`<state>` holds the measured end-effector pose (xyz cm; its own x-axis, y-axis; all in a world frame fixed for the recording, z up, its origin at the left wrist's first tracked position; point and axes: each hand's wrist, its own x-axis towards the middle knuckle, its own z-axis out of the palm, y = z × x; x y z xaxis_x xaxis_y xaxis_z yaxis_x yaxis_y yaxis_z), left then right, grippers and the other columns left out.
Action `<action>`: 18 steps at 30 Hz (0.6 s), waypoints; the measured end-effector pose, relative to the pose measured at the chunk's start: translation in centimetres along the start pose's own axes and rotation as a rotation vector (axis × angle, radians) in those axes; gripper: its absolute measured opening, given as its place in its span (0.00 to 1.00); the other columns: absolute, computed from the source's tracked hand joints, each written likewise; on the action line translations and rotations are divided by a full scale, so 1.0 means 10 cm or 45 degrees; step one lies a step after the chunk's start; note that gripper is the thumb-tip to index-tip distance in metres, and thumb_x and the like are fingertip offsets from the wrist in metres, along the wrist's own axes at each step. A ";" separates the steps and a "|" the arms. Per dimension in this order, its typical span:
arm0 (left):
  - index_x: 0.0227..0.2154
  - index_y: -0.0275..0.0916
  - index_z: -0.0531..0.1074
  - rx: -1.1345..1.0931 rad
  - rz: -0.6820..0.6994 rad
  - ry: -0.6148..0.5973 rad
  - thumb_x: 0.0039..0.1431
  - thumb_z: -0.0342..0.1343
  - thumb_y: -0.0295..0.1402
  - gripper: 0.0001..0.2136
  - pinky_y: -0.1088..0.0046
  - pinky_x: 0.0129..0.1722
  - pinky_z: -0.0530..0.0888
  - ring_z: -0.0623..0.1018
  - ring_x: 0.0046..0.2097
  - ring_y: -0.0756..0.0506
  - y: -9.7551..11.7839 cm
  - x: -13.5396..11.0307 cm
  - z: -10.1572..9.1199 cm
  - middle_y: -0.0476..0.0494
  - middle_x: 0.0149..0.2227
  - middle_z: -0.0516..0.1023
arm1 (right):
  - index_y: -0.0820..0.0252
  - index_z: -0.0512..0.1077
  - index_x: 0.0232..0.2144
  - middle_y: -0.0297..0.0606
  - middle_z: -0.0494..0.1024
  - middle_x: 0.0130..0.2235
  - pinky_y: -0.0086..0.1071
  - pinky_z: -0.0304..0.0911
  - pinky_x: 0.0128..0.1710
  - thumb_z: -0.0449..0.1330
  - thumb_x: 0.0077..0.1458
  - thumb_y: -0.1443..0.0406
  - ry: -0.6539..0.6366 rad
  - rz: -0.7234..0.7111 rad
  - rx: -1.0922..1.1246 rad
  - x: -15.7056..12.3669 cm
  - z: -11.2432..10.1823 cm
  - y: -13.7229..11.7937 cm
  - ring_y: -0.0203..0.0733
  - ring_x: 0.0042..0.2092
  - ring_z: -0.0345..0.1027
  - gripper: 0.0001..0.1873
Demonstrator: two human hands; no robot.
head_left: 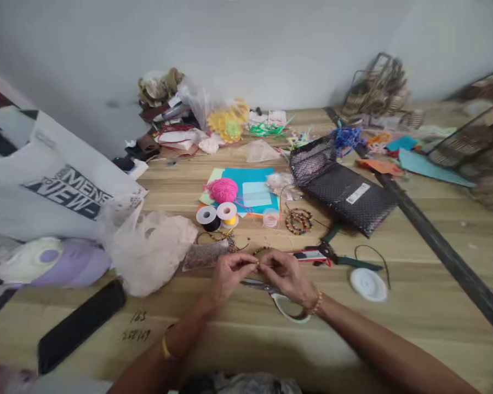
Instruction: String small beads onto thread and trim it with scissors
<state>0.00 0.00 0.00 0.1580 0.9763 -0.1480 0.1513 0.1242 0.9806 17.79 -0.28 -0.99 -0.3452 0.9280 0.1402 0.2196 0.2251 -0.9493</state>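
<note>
My left hand [230,273] and my right hand [285,273] meet at the fingertips over the wooden table [414,295], both pinching a thin strand of small beads [259,251] that arcs between them. A small bag of beads [205,254] lies just left of my left hand. White-handled scissors [283,305] lie under my right wrist. Beaded bracelets [298,221] rest a little farther back.
A black spool [207,216], a yellow spool [227,212], pink yarn [223,190] and blue paper [250,180] sit behind. A black mesh pouch [345,189] is at right, a white lid [368,284] nearer. Plastic bags [148,251] and a black case [80,324] lie left.
</note>
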 end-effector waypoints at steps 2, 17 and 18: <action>0.28 0.33 0.79 0.004 0.018 0.000 0.46 0.60 0.30 0.06 0.76 0.31 0.73 0.78 0.29 0.48 -0.01 0.00 0.00 0.43 0.28 0.81 | 0.63 0.68 0.28 0.35 0.70 0.26 0.26 0.58 0.27 0.56 0.56 0.63 0.001 -0.016 0.005 0.02 0.01 0.00 0.34 0.27 0.61 0.08; 0.25 0.34 0.73 0.146 0.151 0.026 0.51 0.55 0.32 0.06 0.76 0.30 0.71 0.75 0.28 0.49 0.04 -0.01 0.03 0.46 0.24 0.77 | 0.62 0.69 0.28 0.35 0.71 0.26 0.26 0.59 0.29 0.56 0.57 0.64 0.020 -0.064 0.036 0.03 0.05 0.03 0.34 0.28 0.63 0.08; 0.25 0.34 0.73 0.135 0.143 0.017 0.52 0.55 0.33 0.07 0.76 0.30 0.71 0.75 0.28 0.49 0.04 -0.01 0.03 0.46 0.24 0.76 | 0.62 0.69 0.28 0.35 0.71 0.27 0.26 0.59 0.29 0.56 0.57 0.64 0.023 -0.068 0.036 0.03 0.05 0.04 0.34 0.28 0.63 0.08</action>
<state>0.38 -0.10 0.37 0.1668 0.9854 -0.0357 0.2358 -0.0048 0.9718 17.32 -0.09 -1.50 -0.3389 0.9202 0.1961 0.1755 0.2665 -0.9477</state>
